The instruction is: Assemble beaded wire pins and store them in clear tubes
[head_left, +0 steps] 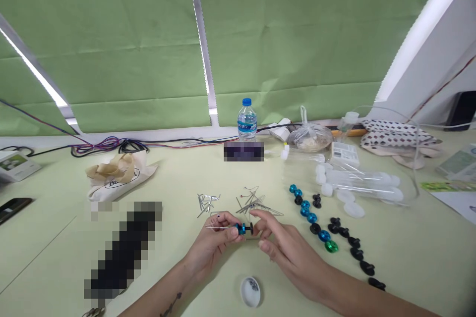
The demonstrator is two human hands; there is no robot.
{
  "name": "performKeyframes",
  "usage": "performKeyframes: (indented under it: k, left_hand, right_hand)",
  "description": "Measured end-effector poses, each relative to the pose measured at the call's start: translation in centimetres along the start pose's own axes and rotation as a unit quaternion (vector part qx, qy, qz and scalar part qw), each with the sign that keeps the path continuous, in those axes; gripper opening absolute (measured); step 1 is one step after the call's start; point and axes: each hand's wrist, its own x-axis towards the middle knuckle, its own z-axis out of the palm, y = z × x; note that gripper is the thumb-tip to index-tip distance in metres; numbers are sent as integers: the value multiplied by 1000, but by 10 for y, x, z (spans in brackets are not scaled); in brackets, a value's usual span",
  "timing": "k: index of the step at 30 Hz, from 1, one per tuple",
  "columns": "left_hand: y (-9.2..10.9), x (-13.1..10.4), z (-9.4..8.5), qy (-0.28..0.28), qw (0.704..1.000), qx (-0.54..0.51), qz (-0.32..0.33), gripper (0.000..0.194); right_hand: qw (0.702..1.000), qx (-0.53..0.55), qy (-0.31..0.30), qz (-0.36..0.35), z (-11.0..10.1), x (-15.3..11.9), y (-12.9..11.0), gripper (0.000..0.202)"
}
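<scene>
A small blue and black spool-like part [243, 229] with a thin metal wire sticking out to the left is pinched in my left hand [219, 237]. Just to the right of its black end is my right hand [284, 247], fingers apart and holding nothing that shows. Behind the hands lie thin metal rods and wires [260, 205] and a group of short silver pins [207, 203]. Nearer to me stands a small white dish [250, 292] with tiny dark pieces in it.
Blue, black and green round parts [311, 218] form a line at the right, beside a row of black parts [357, 253]. Clear tubes [364, 185] lie behind them. A water bottle [247, 121] stands at the back; a cloth bag [122, 176] is at the left.
</scene>
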Motion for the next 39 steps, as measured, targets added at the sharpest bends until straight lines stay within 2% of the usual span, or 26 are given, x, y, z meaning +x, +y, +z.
performKeyframes:
  k: [10,14,31,39]
  left_hand:
    - [0,0,-1,-5,1000,7,3,13]
    - [1,0,-1,-6,1000,9,0,13]
    - [4,-2,0,-2,1000,29,12,13]
    - [6,-2,1,11,999,36,8,14]
  right_hand:
    - [999,34,-4,21,3,-1,3,40]
    - [998,53,13,35,4,-1,4,40]
    - [997,74,-9,28,3,-1,5,37]
    - [999,44,4,9,1,-2,4,39]
